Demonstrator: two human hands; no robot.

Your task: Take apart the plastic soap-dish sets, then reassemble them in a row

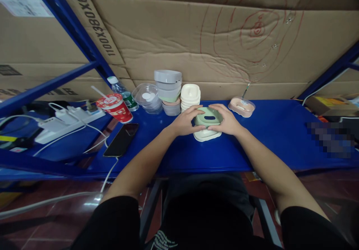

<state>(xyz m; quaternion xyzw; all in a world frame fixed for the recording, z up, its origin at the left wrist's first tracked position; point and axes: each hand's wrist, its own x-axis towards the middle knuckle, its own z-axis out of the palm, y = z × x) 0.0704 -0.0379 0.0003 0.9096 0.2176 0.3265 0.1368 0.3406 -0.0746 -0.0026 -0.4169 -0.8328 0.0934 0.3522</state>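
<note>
A pale green plastic part (203, 119) with an oval slot in its top sits between my two hands. My left hand (185, 122) grips its left side, fingers at the far edge and thumb at the near edge. The opposite side is held the same way by my right hand (227, 121). Just below the green part, a cream plastic piece (207, 135) with a wavy rim lies on the blue table; I cannot tell whether the two touch. Behind my left hand stands a stack of similar cream pieces (190, 93).
Stacked grey, green and pink containers (168, 85) and clear plastic bowls (150, 98) stand behind. Left are a bottle (120, 90), a red cup (116, 109), a phone (122, 139) and a power strip (68, 122) with cables. A pink container (242, 107) holding a brush-like tool is at right.
</note>
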